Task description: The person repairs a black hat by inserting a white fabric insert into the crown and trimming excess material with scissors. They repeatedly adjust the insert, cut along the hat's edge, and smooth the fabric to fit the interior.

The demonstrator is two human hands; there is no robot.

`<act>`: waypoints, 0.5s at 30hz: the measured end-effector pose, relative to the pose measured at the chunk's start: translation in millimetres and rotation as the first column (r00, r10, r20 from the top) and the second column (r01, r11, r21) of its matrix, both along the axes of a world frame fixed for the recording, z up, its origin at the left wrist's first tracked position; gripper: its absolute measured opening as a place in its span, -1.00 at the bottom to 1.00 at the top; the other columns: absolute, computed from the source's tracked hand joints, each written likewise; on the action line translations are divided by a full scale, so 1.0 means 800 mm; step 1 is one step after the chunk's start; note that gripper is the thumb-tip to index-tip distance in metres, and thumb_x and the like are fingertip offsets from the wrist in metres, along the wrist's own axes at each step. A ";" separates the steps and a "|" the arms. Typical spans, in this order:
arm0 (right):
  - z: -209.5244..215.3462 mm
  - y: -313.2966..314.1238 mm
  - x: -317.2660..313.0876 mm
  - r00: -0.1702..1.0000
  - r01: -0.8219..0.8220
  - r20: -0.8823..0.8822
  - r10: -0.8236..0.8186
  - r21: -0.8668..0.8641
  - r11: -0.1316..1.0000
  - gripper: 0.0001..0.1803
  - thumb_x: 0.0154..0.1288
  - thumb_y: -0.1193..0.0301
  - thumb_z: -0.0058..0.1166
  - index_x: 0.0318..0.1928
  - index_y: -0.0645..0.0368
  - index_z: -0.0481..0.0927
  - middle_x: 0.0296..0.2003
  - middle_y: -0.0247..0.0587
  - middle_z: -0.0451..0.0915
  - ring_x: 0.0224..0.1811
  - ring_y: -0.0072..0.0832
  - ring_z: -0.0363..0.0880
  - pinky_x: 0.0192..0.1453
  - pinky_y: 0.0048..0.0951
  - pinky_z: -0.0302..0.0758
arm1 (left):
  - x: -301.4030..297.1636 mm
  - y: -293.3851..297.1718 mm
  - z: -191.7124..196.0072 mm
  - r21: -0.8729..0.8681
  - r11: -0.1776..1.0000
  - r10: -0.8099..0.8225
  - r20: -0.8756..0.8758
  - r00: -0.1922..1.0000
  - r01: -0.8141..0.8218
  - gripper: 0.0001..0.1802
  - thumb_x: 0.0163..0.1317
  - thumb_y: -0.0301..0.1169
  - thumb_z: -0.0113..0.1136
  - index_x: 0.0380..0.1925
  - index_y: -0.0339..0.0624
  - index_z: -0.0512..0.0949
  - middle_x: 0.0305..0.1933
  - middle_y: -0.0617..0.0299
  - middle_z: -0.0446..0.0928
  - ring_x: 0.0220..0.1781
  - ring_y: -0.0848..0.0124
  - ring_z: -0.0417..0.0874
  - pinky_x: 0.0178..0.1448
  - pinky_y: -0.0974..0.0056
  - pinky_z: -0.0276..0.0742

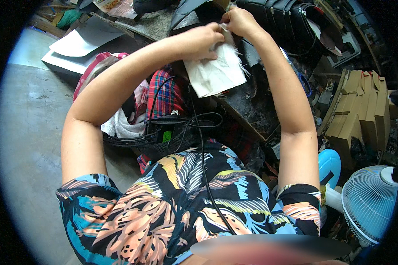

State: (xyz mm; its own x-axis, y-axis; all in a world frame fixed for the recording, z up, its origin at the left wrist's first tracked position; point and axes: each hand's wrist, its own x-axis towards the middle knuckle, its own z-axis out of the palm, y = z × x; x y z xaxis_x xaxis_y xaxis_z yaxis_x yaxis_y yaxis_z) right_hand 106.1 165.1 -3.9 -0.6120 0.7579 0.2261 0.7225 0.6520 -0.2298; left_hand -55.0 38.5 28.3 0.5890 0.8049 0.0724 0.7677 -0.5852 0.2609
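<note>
My left hand (pixel 205 40) and my right hand (pixel 239 21) both pinch the top edge of a cream-white cloth piece (pixel 214 73) with a frayed right side. The cloth hangs down from my fingers over a dark, worn workbench (pixel 252 108). Just beyond my hands lies a black padded leather piece (pixel 278 15). A pair of blue-handled scissors (pixel 303 81) rests on the bench to the right of my right forearm.
A black basket (pixel 132 139) with cloths and a plaid fabric (pixel 163 95) sits below the bench at left. A black cable (pixel 203 145) runs down over my patterned shirt. Stacked cardboard boxes (pixel 360 110) and a white fan (pixel 369 201) stand at right. White sheets (pixel 82 42) lie at the far left.
</note>
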 end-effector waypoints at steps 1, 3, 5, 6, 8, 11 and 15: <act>0.001 0.006 0.000 1.000 -0.016 0.016 0.017 -0.054 0.998 -0.73 0.09 0.38 0.36 -0.15 0.12 0.78 -0.26 -0.07 0.73 -0.20 -0.26 0.73 -0.04 -0.32 0.63 | 0.003 -0.004 -0.005 0.032 0.999 -0.022 -0.052 0.998 0.024 -0.46 0.11 -0.34 0.33 0.11 -0.25 0.49 0.17 0.00 0.45 0.12 0.06 0.56 0.23 0.12 0.49; 0.002 0.011 0.000 0.996 -0.075 0.036 0.077 -0.066 0.995 -0.73 0.10 0.28 0.38 -0.20 0.13 0.78 -0.36 -0.09 0.74 -0.34 -0.31 0.73 -0.16 -0.36 0.63 | 0.004 -0.007 -0.010 0.027 0.999 -0.036 -0.157 0.987 0.041 -0.42 0.16 -0.33 0.23 0.21 -0.20 0.39 0.20 0.03 0.45 0.13 0.07 0.55 0.26 0.08 0.46; 0.003 0.008 0.003 0.998 -0.052 -0.043 0.047 -0.136 0.989 -0.72 0.13 0.24 0.37 -0.21 0.13 0.78 -0.36 -0.13 0.73 -0.35 -0.37 0.71 -0.20 -0.39 0.61 | 0.004 -0.007 -0.011 -0.021 1.000 -0.017 -0.152 0.988 0.014 -0.38 0.13 -0.28 0.17 0.23 -0.18 0.37 0.13 0.00 0.52 0.10 0.07 0.59 0.22 0.05 0.51; 0.004 0.004 0.006 0.996 -0.044 -0.081 0.031 -0.171 0.984 -0.72 0.14 0.23 0.36 -0.21 0.13 0.78 -0.36 -0.15 0.73 -0.36 -0.40 0.70 -0.22 -0.40 0.60 | 0.005 -0.006 -0.010 -0.060 0.998 0.001 -0.157 0.988 -0.010 -0.36 0.11 -0.26 0.14 0.25 -0.17 0.37 0.10 -0.01 0.55 0.09 0.07 0.62 0.21 0.04 0.54; 0.006 -0.008 0.014 0.962 -0.029 -0.273 -0.031 -0.212 0.977 -0.69 0.16 0.19 0.35 -0.21 0.14 0.77 -0.39 -0.19 0.71 -0.38 -0.45 0.67 -0.24 -0.42 0.58 | 0.007 -0.005 -0.008 -0.111 0.993 0.030 -0.129 0.991 -0.044 -0.32 0.06 -0.24 0.10 0.26 -0.14 0.34 0.08 -0.05 0.57 0.08 0.04 0.62 0.20 0.02 0.54; 0.015 -0.026 0.031 0.912 0.001 -0.397 -0.097 -0.235 0.972 -0.66 0.17 0.16 0.35 -0.18 0.16 0.75 -0.42 -0.23 0.68 -0.39 -0.49 0.64 -0.26 -0.43 0.55 | 0.009 -0.006 -0.010 -0.127 0.989 0.060 -0.107 0.992 -0.074 -0.32 0.04 -0.23 0.07 0.25 -0.07 0.31 -0.10 -0.05 0.60 0.02 0.03 0.62 0.18 -0.01 0.49; 0.014 -0.055 0.039 0.959 0.068 -0.264 -0.104 -0.143 0.987 -0.60 0.12 0.11 0.38 -0.15 0.14 0.74 -0.30 -0.15 0.70 -0.24 -0.36 0.70 -0.11 -0.32 0.59 | 0.003 -0.007 -0.022 -0.043 0.998 0.054 -0.026 0.998 -0.056 -0.32 0.04 -0.27 0.10 0.26 -0.06 0.33 -0.13 -0.07 0.60 -0.02 0.04 0.62 0.17 0.01 0.48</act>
State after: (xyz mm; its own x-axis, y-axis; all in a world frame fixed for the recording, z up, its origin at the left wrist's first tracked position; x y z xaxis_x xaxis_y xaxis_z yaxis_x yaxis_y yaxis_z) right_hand 137.7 121.3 7.3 -0.4732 0.8389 0.2689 0.6739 0.5413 -0.5028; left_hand -52.4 32.6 10.4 0.5449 0.8382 0.0226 0.8050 -0.5304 0.2659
